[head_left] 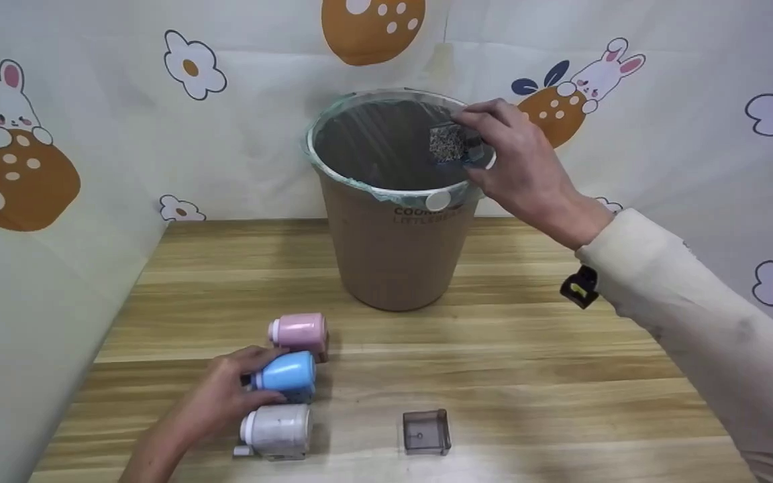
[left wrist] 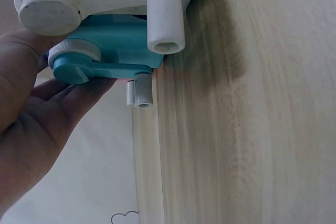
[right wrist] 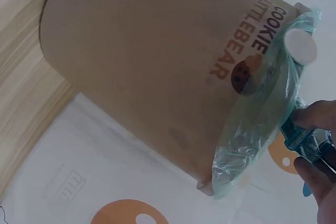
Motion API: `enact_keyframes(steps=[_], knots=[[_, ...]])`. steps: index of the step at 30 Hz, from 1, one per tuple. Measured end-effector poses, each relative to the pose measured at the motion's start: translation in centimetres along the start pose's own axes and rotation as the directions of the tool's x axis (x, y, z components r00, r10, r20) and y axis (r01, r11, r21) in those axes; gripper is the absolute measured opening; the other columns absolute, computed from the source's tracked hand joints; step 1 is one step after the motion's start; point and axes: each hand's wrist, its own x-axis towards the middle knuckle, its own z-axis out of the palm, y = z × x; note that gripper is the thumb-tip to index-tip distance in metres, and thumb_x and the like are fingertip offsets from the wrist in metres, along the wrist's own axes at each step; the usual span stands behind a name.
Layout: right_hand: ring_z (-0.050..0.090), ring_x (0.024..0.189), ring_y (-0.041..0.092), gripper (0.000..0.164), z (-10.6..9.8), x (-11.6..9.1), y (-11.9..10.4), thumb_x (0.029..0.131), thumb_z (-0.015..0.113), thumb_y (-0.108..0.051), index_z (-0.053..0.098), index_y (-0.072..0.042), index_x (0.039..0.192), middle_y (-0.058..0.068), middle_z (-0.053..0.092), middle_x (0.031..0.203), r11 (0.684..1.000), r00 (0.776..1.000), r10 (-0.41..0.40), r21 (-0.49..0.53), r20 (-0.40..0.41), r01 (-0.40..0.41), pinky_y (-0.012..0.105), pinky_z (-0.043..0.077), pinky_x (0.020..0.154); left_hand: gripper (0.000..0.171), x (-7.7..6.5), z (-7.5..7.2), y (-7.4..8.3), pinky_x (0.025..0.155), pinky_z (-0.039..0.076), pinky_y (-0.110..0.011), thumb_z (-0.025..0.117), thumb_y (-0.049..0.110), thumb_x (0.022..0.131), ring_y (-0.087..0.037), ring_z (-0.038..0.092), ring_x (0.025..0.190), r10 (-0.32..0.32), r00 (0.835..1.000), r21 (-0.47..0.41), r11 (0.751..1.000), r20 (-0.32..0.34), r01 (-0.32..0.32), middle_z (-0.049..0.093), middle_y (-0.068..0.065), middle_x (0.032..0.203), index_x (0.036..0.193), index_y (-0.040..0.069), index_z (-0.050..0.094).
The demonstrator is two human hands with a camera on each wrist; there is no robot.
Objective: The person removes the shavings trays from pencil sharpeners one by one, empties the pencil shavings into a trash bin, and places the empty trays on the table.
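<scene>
My left hand (head_left: pixel 219 392) grips a blue crank pencil sharpener (head_left: pixel 287 373), fingers on its far side and thumb on the near side. Its crank (left wrist: pixel 118 70) points down the table edge side in the left wrist view. A pink sharpener (head_left: pixel 302 330) and a white sharpener (head_left: pixel 280 431) lie on either side of it. Over the bin's opening, my right hand (head_left: pixel 524 154) pinches a small see-through shavings drawer (head_left: pixel 447 143), with dark speckled shavings showing in it. In the right wrist view this drawer (right wrist: pixel 302 137) looks teal, close by the bin's rim.
A brown bin (head_left: pixel 396 255) with a pale green liner bag (right wrist: pixel 262 114) over its rim stands at the back of the wooden table (head_left: pixel 527 376). One smoky see-through drawer (head_left: pixel 427 433) lies near the front. Behind hangs a printed cloth (head_left: pixel 259 154).
</scene>
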Motion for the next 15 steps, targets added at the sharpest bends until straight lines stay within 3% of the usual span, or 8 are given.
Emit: enact_keyframes(steps=[8, 15], knots=[[0.058, 0.121, 0.034, 0.048, 0.4, -0.2, 0.2, 0.083, 0.072, 0.011, 0.063, 0.0, 0.129, 0.021, 0.059, 0.131, 0.989, 0.993, -0.116, -0.097, -0.008, 0.115, 0.042, 0.056, 0.1, 0.061, 0.1, 0.0, -0.1, 0.078, 0.059, -0.028, 0.084, 0.022, 0.078, -0.024, 0.068, 0.096, 0.017, 1.0, -0.011, 1.0, 0.006, -0.017, 0.071, -0.015, 0.115, 0.133, 0.004, 0.064], [0.06, 0.117, 0.035, 0.043, 1.0, -0.2, 0.6, 0.086, 0.072, 0.006, 0.065, -0.001, 0.127, 0.021, 0.061, 0.126, 0.944, 0.965, -0.264, -0.208, -0.009, 0.256, 0.045, 0.058, 0.096, 0.061, 0.1, -0.2, 0.0, 0.078, 0.058, -0.026, 0.085, 0.021, 0.078, -0.023, 0.068, 0.095, 0.003, 1.0, 0.002, 1.0, 0.008, -0.003, 0.071, -0.014, 0.114, 0.133, 0.005, 0.064]])
